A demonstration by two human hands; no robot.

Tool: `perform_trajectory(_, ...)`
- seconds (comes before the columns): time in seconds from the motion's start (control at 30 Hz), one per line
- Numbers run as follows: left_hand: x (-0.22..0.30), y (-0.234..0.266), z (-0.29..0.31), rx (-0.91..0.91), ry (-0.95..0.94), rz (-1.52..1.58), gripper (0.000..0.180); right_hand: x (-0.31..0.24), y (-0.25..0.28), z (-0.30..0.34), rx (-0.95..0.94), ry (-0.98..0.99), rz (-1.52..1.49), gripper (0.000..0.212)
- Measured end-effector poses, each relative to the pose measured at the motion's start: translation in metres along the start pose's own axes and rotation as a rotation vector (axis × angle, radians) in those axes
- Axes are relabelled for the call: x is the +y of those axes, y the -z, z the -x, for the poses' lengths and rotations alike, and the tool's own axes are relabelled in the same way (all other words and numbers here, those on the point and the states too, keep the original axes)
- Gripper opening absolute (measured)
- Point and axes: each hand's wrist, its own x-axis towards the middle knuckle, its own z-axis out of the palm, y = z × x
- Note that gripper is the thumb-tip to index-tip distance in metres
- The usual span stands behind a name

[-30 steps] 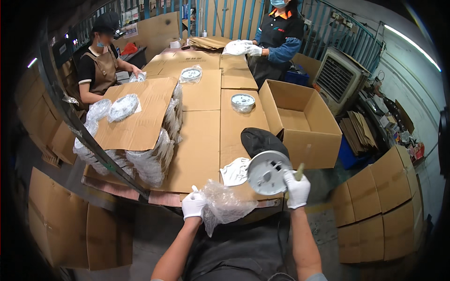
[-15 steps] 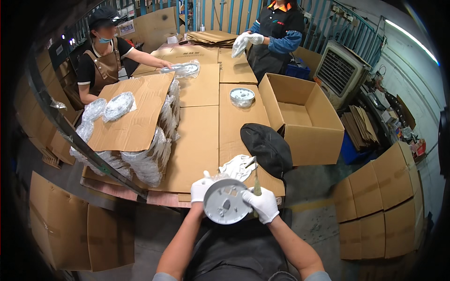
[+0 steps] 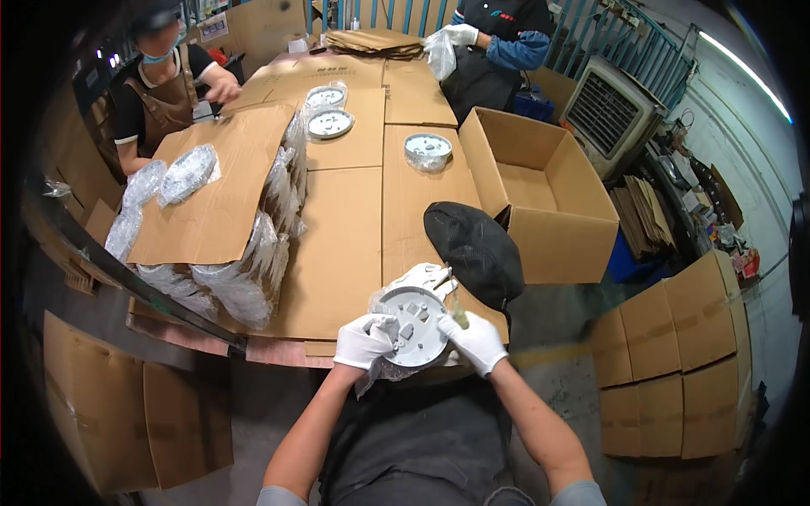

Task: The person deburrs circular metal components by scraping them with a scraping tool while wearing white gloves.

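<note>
A round, shallow grey metal housing [image 3: 419,341] with raised bosses and cut-outs is held at the near edge of the cardboard-covered table. Clear plastic wrap [image 3: 377,372] hangs around its lower left rim. My left hand [image 3: 365,340], in a white glove, grips the housing's left side with the thumb on its inner face. My right hand [image 3: 477,343], also gloved, is closed around a thin hand tool [image 3: 460,312] with a yellowish handle, beside the housing's right rim. The tool's exact kind is unclear. Just behind the housing lies a white glove [image 3: 424,275].
A black cap [image 3: 474,251] lies beyond my right hand. Left stands a cardboard-topped stack of wrapped parts [image 3: 232,282]; right, an open carton [image 3: 561,240]. More round housings [image 3: 428,148] sit farther back. One co-worker [image 3: 160,93] is at far left, another [image 3: 498,51] at the back.
The housing in my hands has moved up and turned, with more plastic now showing. The left co-worker has let go of a housing, now on the table, and drawn the hand back.
</note>
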Motion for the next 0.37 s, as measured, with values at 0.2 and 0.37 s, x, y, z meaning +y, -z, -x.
perform_trajectory(0.2, 0.026, -0.010, -0.005, 0.125, -0.265, -0.419, 0.039, -0.039, 0.052, 0.032, 0.025, 0.341, 1.017, 0.045)
perform_trajectory(0.37, 0.036, -0.014, -0.010, 0.142, -0.262, -0.570, 0.052, -0.051, 0.065, 0.042, -0.176, 0.402, 1.153, 0.036)
